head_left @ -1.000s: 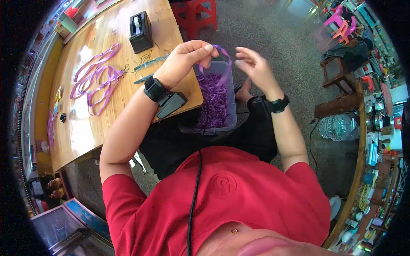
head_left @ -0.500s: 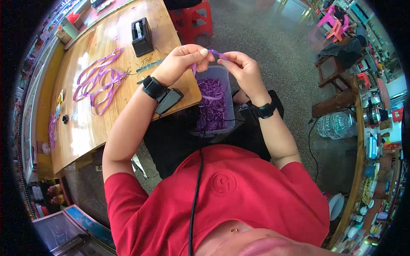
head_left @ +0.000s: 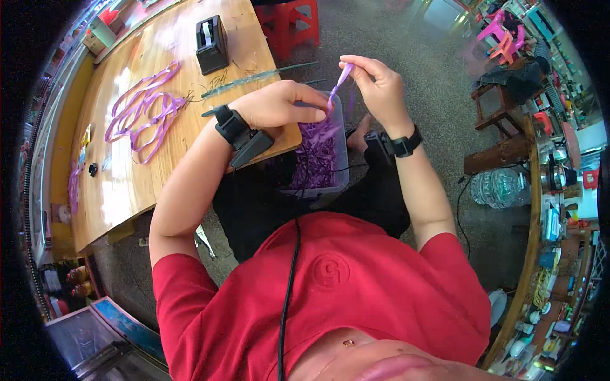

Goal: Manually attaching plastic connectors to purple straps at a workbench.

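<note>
A purple ribbon (head_left: pixel 340 79) is stretched between my two hands, above the corner of the table. My left hand (head_left: pixel 279 105) pinches its lower end between thumb and fingers, and my right hand (head_left: pixel 379 87) grips the upper end, farther away and higher up. Beneath them stands a clear plastic tub (head_left: pixel 345 166) with a heap of purple ribbon pieces (head_left: pixel 314 155) in it. Long thin greenish strips (head_left: pixel 244 82) lie by the table edge, partly behind my left hand; what they are I cannot make out.
Looped purple ribbons (head_left: pixel 152 120) lie on the wooden table (head_left: pixel 210 136), near a black tape dispenser (head_left: pixel 211 46). A red stool (head_left: pixel 289 25) stands beyond the table. To the right are a large clear bottle (head_left: pixel 500 187) and crowded shelves (head_left: pixel 559 254).
My hands have moved apart: the right has risen to the right with one ribbon end, the left has dropped slightly. More ribbon now shows between them.
</note>
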Demonstrator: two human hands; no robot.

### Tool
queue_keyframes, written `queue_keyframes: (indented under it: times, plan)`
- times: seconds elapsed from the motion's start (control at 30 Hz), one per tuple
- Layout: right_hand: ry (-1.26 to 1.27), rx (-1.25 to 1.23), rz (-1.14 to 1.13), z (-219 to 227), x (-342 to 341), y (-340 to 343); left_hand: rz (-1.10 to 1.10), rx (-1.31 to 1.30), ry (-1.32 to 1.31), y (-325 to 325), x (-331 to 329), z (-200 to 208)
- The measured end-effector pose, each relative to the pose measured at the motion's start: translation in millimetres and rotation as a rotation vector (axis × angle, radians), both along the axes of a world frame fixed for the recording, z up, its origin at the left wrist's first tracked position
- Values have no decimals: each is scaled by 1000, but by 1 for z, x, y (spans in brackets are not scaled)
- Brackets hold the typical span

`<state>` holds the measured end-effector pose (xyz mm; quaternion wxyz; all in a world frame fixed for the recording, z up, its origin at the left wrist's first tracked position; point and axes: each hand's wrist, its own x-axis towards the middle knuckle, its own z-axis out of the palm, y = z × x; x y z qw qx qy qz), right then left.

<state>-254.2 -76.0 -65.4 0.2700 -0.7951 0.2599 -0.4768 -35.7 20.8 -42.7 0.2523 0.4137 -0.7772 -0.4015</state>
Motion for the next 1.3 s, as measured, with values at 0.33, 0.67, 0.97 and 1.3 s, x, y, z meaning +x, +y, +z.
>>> queue_keyframes:
  times: [0.33, 0.67, 0.97, 1.3]
  plan:
    - [273, -304, 123, -25, 29, -72, 52, 45, -158, 1, 1, 4]
    - [244, 161, 508, -44, 66, -110, 71, -125, -112, -1, 19, 13]
    - [115, 630, 719, -75, 87, -84, 442, -134, -90, -23, 55, -9]
    - [2, 750, 656, -102, 86, -73, 421, -568, -418, -41, 55, -36]
